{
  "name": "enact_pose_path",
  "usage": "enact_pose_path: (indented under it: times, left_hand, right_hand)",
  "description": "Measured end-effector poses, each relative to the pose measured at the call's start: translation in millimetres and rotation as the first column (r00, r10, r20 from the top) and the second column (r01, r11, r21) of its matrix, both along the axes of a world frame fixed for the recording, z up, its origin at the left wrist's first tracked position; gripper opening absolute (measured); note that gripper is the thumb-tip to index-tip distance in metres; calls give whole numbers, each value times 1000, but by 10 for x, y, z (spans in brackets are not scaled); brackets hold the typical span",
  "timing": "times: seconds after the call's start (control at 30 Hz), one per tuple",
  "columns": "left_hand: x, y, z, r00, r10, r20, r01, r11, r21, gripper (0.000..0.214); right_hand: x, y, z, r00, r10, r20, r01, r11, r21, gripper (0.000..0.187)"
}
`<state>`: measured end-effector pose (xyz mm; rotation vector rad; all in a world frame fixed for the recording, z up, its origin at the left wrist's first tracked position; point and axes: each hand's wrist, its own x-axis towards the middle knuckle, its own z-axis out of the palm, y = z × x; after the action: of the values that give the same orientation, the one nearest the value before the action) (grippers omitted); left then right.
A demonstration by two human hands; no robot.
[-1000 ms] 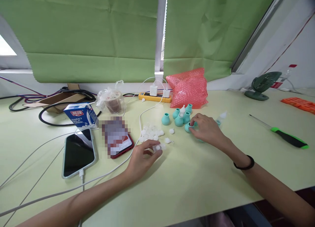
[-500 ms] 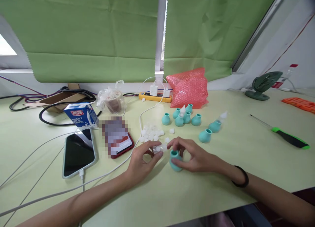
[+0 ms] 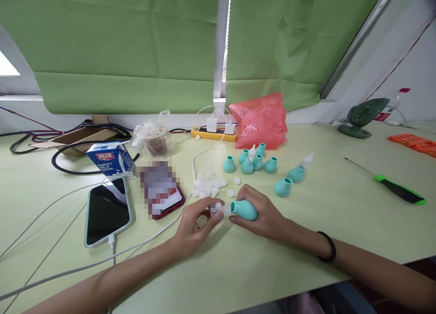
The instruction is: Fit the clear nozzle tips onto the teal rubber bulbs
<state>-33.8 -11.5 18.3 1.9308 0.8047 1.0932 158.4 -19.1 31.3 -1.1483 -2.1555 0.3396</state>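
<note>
While the right hand clamps a teal bulb sideways, left hand fingers pinch a clear tip at its mouth; both hover over the table. More bulbs stand behind.

Teal rubber bulb lying sideways, neck leftward, meeting clear plastic tip above table.

Both forearms reach in from the near edge and converge at the middle. The left hand pinches with thumb and fingertips, palm down. The right hand is curled closed, wrist low, its fingertips touching the left's.
</note>
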Motion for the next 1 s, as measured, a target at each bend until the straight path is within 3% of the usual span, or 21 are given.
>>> enact_pose_path:
  times: [0.17, 0.3, 0.47, 0.6, 0.7, 0.83, 1.0]
  left_hand:
    - [28, 29, 40, 998, -59, 6, 59, 983, -175, 20]
    - [38, 40, 127, 991, -131, 13, 129, 942, -310, 23]
    - [38, 41, 186, 985, -130, -116, 98, 963, -250, 23]
    - [20, 46, 215, 959, -131, -251, 115, 990, -79, 20]
    - [3, 48, 248, 936, -179, -305, 192, 981, 13, 18]
    - [-7, 46, 259, 927, -184, -326, 228, 968, 102, 17]
    - [-21, 40, 252, 917, -187, -352, 270, 941, 204, 18]
  right_hand:
    - [-38, -46, -35, 998, 6, 59, -1, 997, -73, 24]
    - [-50, -61, -96, 1000, 23, 1, -23, 996, 87, 21]
    - [-49, -72, -121, 999, 40, -15, -39, 995, 97, 9]
    - [-54, -74, -63, 998, 50, -35, -53, 994, -92, 6]
    - [-41, -69, -16, 993, 87, -78, -105, 958, -267, 5]
    - [-9, -58, 26, 984, 112, -138, -164, 871, -463, 9]
    - [11, -35, 49, 982, 84, -167, -176, 710, -682, 20]
